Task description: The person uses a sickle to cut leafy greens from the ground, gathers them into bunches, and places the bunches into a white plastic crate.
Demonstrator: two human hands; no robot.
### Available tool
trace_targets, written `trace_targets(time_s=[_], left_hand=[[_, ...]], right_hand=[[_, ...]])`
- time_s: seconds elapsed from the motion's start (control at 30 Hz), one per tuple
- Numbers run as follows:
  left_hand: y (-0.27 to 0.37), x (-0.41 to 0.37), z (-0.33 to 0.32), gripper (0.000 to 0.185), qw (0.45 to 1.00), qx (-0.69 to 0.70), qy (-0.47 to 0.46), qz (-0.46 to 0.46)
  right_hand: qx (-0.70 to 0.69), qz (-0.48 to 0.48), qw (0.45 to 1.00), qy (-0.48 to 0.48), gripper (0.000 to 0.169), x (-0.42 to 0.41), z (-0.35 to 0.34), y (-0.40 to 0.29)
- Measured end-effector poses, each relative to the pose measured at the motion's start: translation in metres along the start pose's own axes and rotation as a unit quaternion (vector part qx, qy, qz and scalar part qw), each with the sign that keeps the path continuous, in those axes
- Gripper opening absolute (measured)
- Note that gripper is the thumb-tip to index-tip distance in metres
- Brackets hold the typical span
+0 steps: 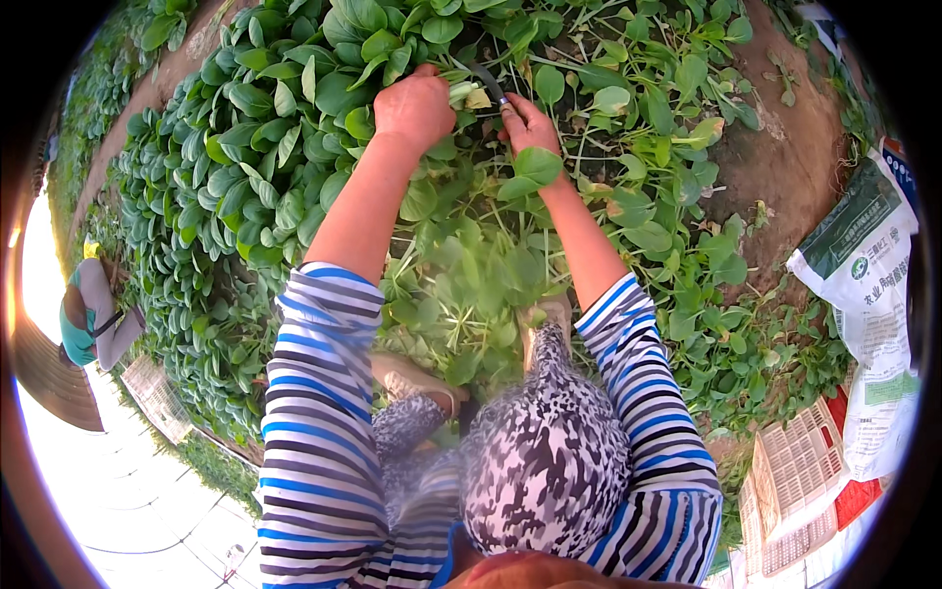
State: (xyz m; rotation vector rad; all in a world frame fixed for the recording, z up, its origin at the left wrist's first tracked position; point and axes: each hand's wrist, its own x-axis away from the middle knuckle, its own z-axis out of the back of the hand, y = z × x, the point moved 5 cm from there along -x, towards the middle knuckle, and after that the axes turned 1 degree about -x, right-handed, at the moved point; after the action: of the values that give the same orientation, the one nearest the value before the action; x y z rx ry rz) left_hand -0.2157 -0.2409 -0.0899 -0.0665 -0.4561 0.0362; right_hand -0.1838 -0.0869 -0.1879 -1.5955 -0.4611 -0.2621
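Note:
My left hand (416, 109) is closed around a bunch of leafy greens (464, 91) at the far end of my reach. Pale cut-looking stem ends and one yellowed leaf show at its right side. My right hand (531, 127) grips the handle of a small sickle (489, 81), whose dark curved blade points up and left, close to the stems. Whether the blade touches them cannot be told. Most of the handle is hidden by my fingers. A broad leaf (539, 166) overlaps my right wrist.
Dense upright greens (243, 154) fill the left. Loose, partly yellowed plants (647, 199) lie between my shoes and along the right. Beyond are a bare soil path (784, 110), a printed white sack (872, 294) and plastic crates (798, 471). Another person (92, 316) crouches at far left.

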Motion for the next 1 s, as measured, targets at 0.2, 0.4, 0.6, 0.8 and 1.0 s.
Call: trace_targets(time_s=[0.2,0.4,0.6,0.8,1.0], left_hand=[[-0.007,0.007,-0.001,0.034,0.993,0.085,0.075,-0.028],[-0.009,0.046,0.026,0.045,0.898,0.439,0.015,-0.041],[0.037,0.102,0.03,0.045,0.746,0.64,-0.159,-0.097],[0.046,0.116,0.009,0.048,0.72,0.673,-0.15,-0.072],[0.05,0.123,0.03,0.04,0.739,0.669,-0.034,-0.07]], right_hand=[[0.101,0.038,0.994,-0.005,0.036,0.026,0.023,0.001],[-0.221,0.078,0.971,0.048,0.031,0.06,0.055,-0.023],[-0.299,0.156,0.941,0.033,0.033,0.077,0.056,-0.079],[-0.284,0.12,0.951,0.012,0.028,0.088,0.065,-0.078],[-0.164,0.113,0.98,0.007,0.028,0.096,0.061,-0.091]])
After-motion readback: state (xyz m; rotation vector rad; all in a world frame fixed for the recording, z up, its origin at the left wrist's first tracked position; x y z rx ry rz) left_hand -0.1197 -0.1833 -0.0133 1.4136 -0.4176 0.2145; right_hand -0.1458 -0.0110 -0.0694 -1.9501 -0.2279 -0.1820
